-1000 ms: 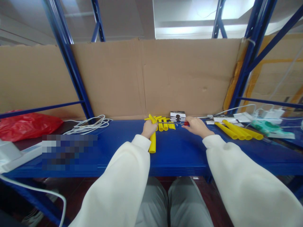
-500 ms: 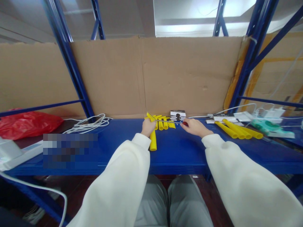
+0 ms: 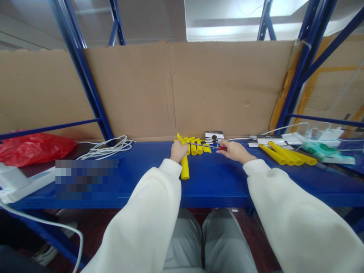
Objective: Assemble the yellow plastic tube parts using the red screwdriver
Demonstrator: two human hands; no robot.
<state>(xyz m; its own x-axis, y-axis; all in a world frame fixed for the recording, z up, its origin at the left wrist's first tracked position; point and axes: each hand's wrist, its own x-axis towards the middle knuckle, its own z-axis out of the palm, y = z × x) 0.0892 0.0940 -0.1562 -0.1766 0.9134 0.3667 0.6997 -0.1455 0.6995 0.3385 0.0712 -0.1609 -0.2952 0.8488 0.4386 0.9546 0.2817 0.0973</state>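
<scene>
Fingers closed, my left hand [image 3: 178, 151] grips a yellow tube [image 3: 181, 138] whose end sticks up past the fingers. My right hand [image 3: 234, 151] is wrapped round the red handle of a screwdriver [image 3: 222, 148]. Its thin metal shaft runs left to the tube at my left hand; whether the tip is inside cannot be made out. Another yellow tube [image 3: 185, 168] lies beside my left wrist, pointing toward me. Several short yellow tubes [image 3: 193, 149] lie between my hands, near a stack of black-and-white packets [image 3: 214, 137].
Several yellow tubes [image 3: 280, 154] and a green-and-white packet [image 3: 327, 152] lie at the right of the blue table [image 3: 216, 185]. White cables [image 3: 106, 148], a red bag [image 3: 36, 148] and a power strip [image 3: 31, 185] are at the left. Cardboard [image 3: 222, 87] stands behind.
The red handle shows more clearly in my right hand, and the shaft is slightly tilted now. The camera view has shifted a little; my hands stay in nearly the same place.
</scene>
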